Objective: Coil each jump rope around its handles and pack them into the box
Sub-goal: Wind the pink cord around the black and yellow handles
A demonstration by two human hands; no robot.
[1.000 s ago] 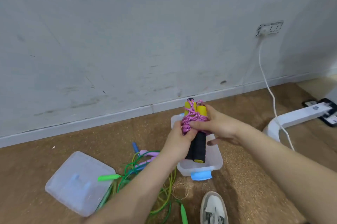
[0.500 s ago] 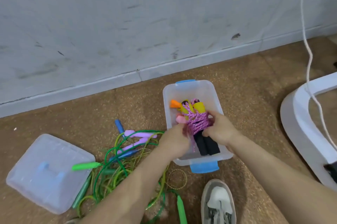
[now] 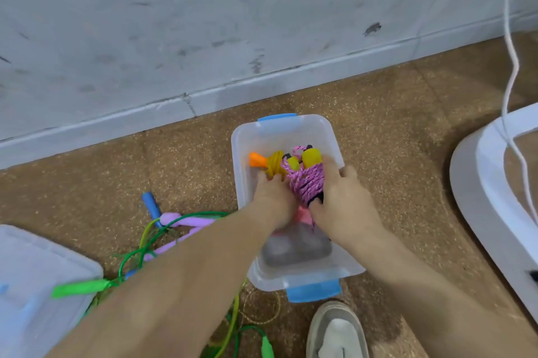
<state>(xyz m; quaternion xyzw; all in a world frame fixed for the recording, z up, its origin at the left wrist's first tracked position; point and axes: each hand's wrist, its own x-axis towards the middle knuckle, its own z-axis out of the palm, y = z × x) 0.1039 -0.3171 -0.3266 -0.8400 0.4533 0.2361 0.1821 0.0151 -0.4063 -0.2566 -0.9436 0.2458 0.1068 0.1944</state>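
Both left hand (image 3: 272,202), right hand (image 3: 342,203) clasp pink rope (image 3: 307,183) in box (image 3: 291,126) (handles (image 3: 311,157) mostly hidden).

Wall (image 3: 203,8): grey-white, scuffed and marked with dark spots.
Skirting (image 3: 291,78): white.
Floor (image 3: 407,124): covered in speckled brown.

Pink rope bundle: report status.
Left hand and right hand grip pink rope bundle, low inside box. Yellow coiled rope alongside. Loose ropes outside, unpacked.
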